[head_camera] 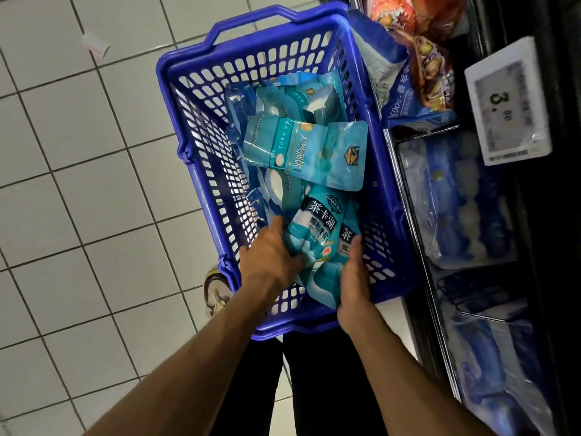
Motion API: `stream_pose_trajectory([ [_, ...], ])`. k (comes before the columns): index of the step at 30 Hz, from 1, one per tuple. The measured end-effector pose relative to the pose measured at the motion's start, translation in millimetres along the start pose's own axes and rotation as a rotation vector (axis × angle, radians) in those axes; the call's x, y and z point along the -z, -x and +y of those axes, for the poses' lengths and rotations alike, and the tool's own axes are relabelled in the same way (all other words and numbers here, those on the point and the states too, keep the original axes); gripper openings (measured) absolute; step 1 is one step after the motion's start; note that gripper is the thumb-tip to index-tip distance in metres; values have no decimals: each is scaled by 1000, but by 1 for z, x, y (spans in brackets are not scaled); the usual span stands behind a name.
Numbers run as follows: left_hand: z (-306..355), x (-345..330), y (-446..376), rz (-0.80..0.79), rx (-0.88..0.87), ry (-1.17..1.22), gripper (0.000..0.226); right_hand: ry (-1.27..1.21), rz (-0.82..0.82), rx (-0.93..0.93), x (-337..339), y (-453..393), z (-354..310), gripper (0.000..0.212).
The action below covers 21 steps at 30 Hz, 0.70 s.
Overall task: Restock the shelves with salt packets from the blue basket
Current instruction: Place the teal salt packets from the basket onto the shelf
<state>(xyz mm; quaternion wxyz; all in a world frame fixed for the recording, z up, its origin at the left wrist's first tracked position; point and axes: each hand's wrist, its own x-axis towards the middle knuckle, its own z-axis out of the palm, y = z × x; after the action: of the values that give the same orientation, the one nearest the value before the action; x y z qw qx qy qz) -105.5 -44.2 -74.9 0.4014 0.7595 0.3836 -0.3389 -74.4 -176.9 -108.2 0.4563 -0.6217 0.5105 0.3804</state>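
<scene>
Head view, looking down. My landmark is the blue basket [201, 171], sitting on the white tiled floor [78, 184] right against the shelf [440, 278], which runs along the basket's right side.

Both of my hands are inside the basket at its near end. My left hand [270, 256] is curled over the left edge of a teal salt packet [314, 234] with dark lettering; fingers wrap onto it, so I log it as grasping that packet. My right hand [353, 287] lies along the right side of the same bunch, thumb up against a second packet [347, 239] of the same print. I cannot tell whether its fingers close round anything, since they are hidden below.

Further into the basket, past my hands, lies a lighter blue pouch [311, 152] flat on top of the pile, with more packets [292, 99] beyond it toward the far wall.

To the right of the basket, the shelf holds blue bags [456, 196], blurred. A white price tag [509, 102] hangs on the shelf edge, showing a 3.

A shoe [215, 291] shows just left of the basket's near corner.
</scene>
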Motion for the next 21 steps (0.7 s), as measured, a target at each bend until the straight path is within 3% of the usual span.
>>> stream_pose_trajectory([
  [4, 15, 9, -21, -85, -67, -23, 67, 7, -10, 9, -1, -7, 2, 73],
  [8, 29, 18, -34, -109, -69, -82, 57, -45, -121, -23, 3, -7, 3, 74],
  [12, 27, 31, -20, -148, -117, -164, 43, -34, -105, 19, 17, 7, 6, 64],
  [16, -3, 49, 19, -243, 22, 218, 32, 10, -113, 150, 33, 45, 17, 36],
  [21, -57, 68, 94, -319, 124, 859, 44, 122, -248, 192, 52, 115, 24, 67],
])
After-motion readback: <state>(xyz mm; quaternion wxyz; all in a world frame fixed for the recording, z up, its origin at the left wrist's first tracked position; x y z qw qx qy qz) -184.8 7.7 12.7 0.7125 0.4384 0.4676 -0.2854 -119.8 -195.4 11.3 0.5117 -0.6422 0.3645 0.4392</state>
